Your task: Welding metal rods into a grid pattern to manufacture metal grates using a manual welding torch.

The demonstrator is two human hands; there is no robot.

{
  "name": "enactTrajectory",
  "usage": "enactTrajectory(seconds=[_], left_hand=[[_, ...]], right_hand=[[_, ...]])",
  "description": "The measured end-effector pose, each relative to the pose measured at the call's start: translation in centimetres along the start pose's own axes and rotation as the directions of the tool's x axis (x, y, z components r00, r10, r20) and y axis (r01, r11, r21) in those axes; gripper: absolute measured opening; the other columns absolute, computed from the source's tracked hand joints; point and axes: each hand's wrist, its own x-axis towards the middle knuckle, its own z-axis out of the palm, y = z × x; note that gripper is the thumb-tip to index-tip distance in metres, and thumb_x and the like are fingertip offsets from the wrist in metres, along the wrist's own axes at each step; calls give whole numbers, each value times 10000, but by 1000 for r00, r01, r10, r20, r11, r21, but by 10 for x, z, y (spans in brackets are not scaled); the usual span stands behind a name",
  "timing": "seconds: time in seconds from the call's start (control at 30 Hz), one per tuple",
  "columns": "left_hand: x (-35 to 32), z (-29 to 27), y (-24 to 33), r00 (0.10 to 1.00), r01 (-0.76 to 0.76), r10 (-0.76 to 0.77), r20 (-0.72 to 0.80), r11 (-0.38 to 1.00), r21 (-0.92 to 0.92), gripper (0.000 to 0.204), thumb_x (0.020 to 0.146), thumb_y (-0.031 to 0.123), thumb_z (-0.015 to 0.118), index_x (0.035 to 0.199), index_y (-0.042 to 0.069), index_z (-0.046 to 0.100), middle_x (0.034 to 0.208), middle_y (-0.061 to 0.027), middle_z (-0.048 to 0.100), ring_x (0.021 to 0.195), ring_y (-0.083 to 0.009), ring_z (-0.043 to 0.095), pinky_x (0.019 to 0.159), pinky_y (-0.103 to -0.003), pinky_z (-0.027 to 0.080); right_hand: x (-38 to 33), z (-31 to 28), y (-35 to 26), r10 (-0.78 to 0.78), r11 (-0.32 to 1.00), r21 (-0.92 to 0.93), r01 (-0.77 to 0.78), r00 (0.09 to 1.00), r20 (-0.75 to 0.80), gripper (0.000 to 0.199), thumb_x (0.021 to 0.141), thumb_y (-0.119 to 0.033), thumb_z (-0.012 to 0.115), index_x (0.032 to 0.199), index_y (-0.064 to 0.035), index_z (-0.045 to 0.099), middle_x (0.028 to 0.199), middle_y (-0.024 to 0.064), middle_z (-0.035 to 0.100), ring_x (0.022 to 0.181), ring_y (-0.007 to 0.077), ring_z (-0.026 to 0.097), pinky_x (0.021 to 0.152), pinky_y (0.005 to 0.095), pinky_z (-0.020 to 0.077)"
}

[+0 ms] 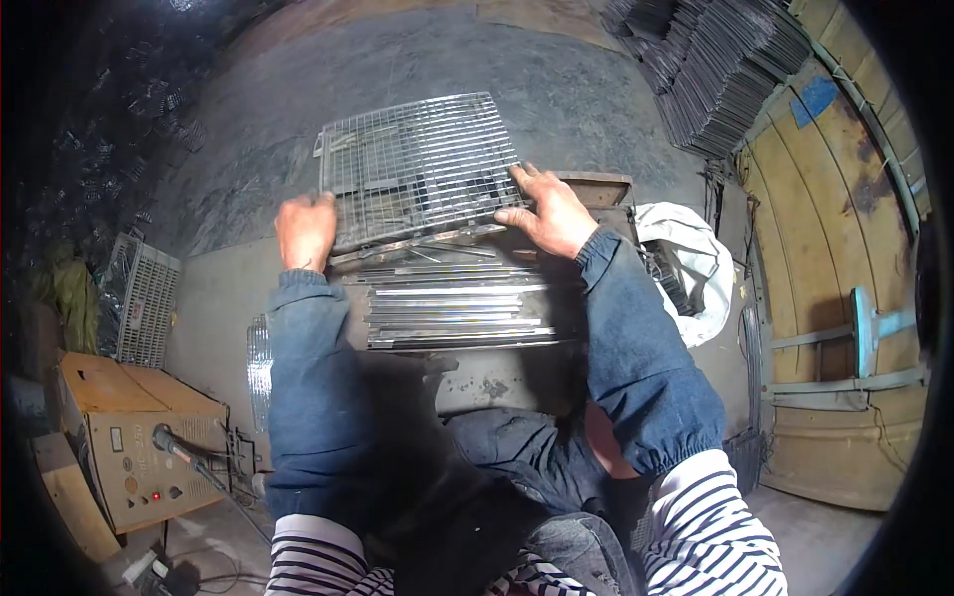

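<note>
From where I stand, both of the person's hands are closed on a flat rectangular panel of shiny silver wire mesh. The left hand grips its left edge near the closer corner; the right hand pinches the opposite near corner, thumb toward the person. The panel is above the far side of a low dark worktop; whether it rests on anything there, I can't tell. Long, thin silver metal strips lie side by side across this surface, their ends uneven.

Grey, scuffed floor spreads out beyond. Around the room, dark stacked wire grids stand at the far right, and a crumpled white sack sits open beside the worktop. A yellowish, rust-stained panelled wall closes off the right. Over on the left, a tan box-shaped machine with knobs and a glowing red light stands near a pale slotted grille, with glinting wire pieces heaped in the gloom farther off.
</note>
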Motion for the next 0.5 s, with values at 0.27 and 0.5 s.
enactTrajectory(seconds=[0.27,0.5], left_hand=[[-8,7,-8,998,-61,62,-19,997,51,465,835,205,593,1222,-37,681,1136,-332,667,1147,-454,637,1004,-449,498],[-25,9,-6,990,-73,74,-118,997,15,439,834,200,615,1197,-35,695,1005,-316,690,1010,-463,679,906,-486,538]], right_hand=[[4,-6,-4,72,993,90,-75,997,35,783,937,-507,668,1465,32,463,1528,350,374,1412,449,401,1183,463,332],[7,1,2,68,995,76,-69,997,22,824,896,-516,704,1450,50,474,1507,365,394,1411,446,414,1181,454,336]])
